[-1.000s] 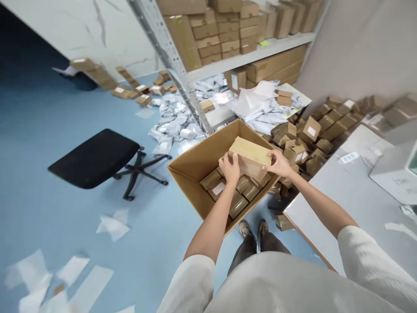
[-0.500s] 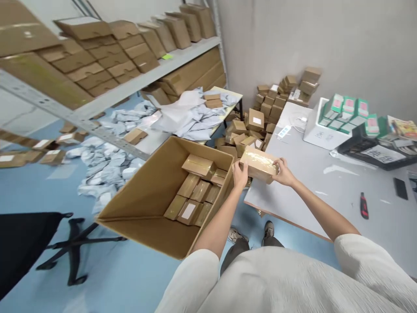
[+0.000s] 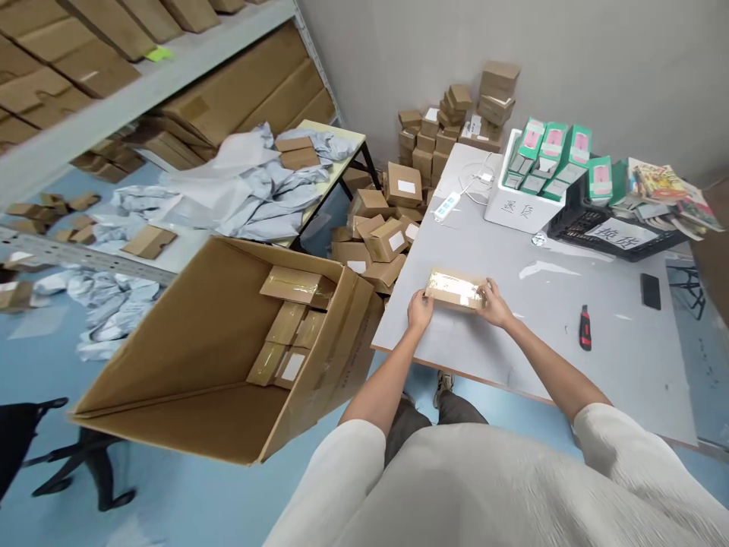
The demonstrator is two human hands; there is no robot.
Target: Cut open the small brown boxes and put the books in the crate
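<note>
Moving rightward since half a second ago, the box (image 3: 454,290) is now sitting over the near left part of the table (image 3: 484,357) instead of hanging by the right wall of the carton (image 3: 336,353). The left hand (image 3: 420,310) is pinching its left end between thumb and fingers, while the right hand (image 3: 494,305) is pinching the right end in the same way; whether its underside is touching the table, I cannot tell. Good handling is probably depending on both ends staying level and bearing equal pressure, with the fingers gripping the sides rather than hooking underneath, where the table could be trapping them. Squeezing too hard would likely be bowing the cardboard. As for looks, the box is showing plain brown card, long and low, its corners appearing square; glossy clear tape is running along the top and throwing a bright glare that is hiding whatever lies beneath. To the right, a knife (image 3: 585,328) is lying well apart from the right hand, and farther off a phone (image 3: 650,292) is resting flat. At the far side, a white bin (image 3: 515,209) is holding green packs (image 3: 552,152).
</note>
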